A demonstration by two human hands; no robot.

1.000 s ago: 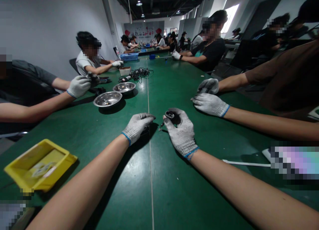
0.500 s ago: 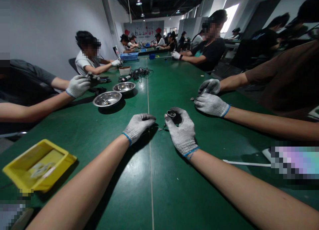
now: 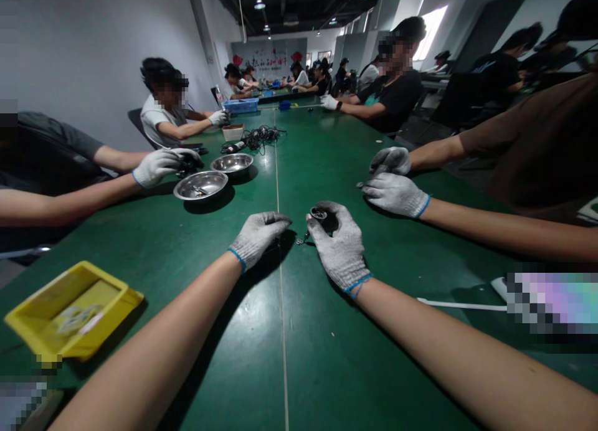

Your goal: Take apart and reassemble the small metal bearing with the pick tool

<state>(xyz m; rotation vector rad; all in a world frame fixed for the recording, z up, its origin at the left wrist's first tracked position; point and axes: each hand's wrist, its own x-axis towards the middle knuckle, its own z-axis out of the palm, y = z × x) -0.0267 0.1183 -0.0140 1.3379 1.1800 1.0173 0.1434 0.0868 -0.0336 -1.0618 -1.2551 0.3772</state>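
Both my hands wear white knit gloves with blue cuffs and dark, soiled fingertips. My right hand is closed around a small round metal part, its ringed end facing up between thumb and fingers. To the left, my left hand has its fingers pressed together low over the table; anything between them is hidden. Between the two hands lie a few tiny metal pieces on the green table.
A yellow bin with pale pieces stands at the left. Two steel bowls and tangled black cables lie beyond my left hand. At right are a co-worker's gloved hands and a white stick.
My hands have hardly moved. The left co-worker's gloved hand has shifted right and lower, towards the dark parts beside the bowls.
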